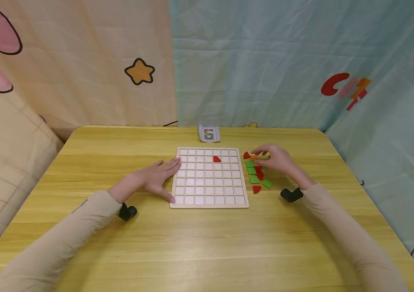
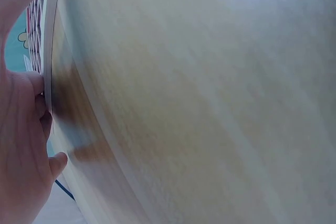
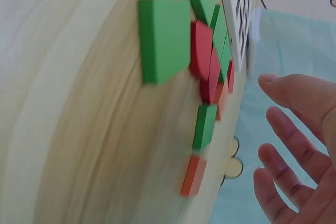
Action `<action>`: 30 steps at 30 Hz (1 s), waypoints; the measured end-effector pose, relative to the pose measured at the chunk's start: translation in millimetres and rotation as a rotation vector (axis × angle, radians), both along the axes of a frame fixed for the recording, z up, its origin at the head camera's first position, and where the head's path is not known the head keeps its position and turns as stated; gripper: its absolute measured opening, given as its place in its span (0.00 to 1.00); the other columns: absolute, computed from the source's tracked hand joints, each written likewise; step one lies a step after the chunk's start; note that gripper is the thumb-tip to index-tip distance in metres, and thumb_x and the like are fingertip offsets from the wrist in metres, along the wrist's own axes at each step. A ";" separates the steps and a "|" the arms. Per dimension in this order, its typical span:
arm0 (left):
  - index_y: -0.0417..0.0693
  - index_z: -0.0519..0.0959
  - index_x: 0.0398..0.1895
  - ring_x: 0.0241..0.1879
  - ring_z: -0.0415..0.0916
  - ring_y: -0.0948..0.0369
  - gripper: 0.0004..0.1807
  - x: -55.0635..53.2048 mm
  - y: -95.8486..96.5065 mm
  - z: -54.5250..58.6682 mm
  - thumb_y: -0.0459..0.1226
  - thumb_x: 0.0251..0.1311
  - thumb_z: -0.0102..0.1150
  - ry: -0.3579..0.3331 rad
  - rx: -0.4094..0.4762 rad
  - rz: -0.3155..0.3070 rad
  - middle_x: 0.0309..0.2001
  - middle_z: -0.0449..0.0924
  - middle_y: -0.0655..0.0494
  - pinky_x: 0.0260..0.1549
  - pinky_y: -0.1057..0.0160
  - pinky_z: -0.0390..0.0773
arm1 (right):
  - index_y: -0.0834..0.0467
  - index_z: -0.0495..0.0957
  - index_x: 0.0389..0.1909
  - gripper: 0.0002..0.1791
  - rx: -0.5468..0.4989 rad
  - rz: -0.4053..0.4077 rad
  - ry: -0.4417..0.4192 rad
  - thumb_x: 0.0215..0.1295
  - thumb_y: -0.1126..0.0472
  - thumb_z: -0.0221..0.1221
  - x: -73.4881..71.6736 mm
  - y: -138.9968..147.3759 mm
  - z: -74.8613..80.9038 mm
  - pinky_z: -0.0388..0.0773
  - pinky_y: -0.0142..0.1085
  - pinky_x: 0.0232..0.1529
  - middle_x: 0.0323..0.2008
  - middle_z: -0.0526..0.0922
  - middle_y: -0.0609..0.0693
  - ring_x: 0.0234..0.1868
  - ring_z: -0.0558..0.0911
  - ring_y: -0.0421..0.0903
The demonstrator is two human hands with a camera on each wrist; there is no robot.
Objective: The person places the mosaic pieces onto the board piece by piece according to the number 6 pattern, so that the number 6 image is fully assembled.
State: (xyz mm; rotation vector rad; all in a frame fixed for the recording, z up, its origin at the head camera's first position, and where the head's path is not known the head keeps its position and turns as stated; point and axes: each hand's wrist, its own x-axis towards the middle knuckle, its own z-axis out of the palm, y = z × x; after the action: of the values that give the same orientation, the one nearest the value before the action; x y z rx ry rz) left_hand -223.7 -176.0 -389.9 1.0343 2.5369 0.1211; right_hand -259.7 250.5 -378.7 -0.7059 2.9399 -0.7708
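A pale wooden grid board [image 1: 200, 205] lies on the table with one red quarter-round piece [image 1: 216, 159] in an upper cell. My left hand [image 1: 155, 177] rests with spread fingers against the board's left edge; the left wrist view shows its palm beside the board's rim [image 2: 51, 35]. To the right of the board is a loose cluster of green square tiles [image 1: 252, 170], red quarter-round pieces [image 1: 256, 189] and orange pieces [image 1: 253, 158]. Over its far end hovers my right hand [image 1: 277, 159]. In the right wrist view, thumb and fingers stand apart with nothing between them.
A small paper card [image 1: 209, 134] with a coloured grid pattern stands behind the board. Patterned curtains [image 1: 228, 73] hang along the table's back and sides. Each wrist carries a black camera mount, such as the right one [image 1: 291, 195]. The wooden tabletop [image 1: 207, 247] extends in front.
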 end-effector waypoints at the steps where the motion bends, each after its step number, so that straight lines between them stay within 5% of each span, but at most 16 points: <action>1: 0.41 0.37 0.76 0.77 0.31 0.51 0.68 0.2 -0.2 -0.2 0.72 0.46 0.57 0.000 0.002 0.001 0.78 0.28 0.47 0.73 0.42 0.40 | 0.59 0.82 0.51 0.19 -0.007 -0.002 0.000 0.58 0.60 0.67 0.1 4.2 -0.8 0.80 0.49 0.45 0.48 0.85 0.56 0.47 0.80 0.53; 9: 0.41 0.37 0.77 0.77 0.31 0.52 0.68 0.5 -1.1 -1.3 0.73 0.45 0.56 0.007 0.002 0.001 0.78 0.28 0.47 0.73 0.42 0.40 | 0.65 0.81 0.50 0.19 -0.065 0.005 0.022 0.57 0.66 0.66 -0.7 35.7 -8.8 0.79 0.53 0.44 0.47 0.83 0.63 0.46 0.80 0.59; 16: 0.41 0.38 0.76 0.77 0.31 0.51 0.68 1.0 -0.9 -0.6 0.73 0.45 0.56 0.006 0.008 0.003 0.78 0.29 0.47 0.73 0.42 0.40 | 0.66 0.78 0.55 0.23 -0.078 -0.057 -0.090 0.57 0.67 0.66 -1.8 53.3 -14.2 0.76 0.55 0.52 0.51 0.81 0.65 0.50 0.79 0.61; 30: 0.41 0.37 0.76 0.77 0.31 0.51 0.67 1.7 1.1 3.0 0.72 0.46 0.56 -0.005 -0.009 0.003 0.78 0.28 0.47 0.73 0.42 0.40 | 0.64 0.77 0.57 0.26 -0.072 -0.116 -0.223 0.58 0.62 0.67 -11.5 63.7 -16.8 0.79 0.41 0.48 0.55 0.79 0.65 0.46 0.83 0.57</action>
State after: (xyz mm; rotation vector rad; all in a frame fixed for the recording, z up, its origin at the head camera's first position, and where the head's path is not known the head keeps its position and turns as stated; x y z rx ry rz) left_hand -222.0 -174.9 -386.8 1.0258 2.5324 0.1130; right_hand -271.2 314.2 -395.5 -0.4233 2.7813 -0.9034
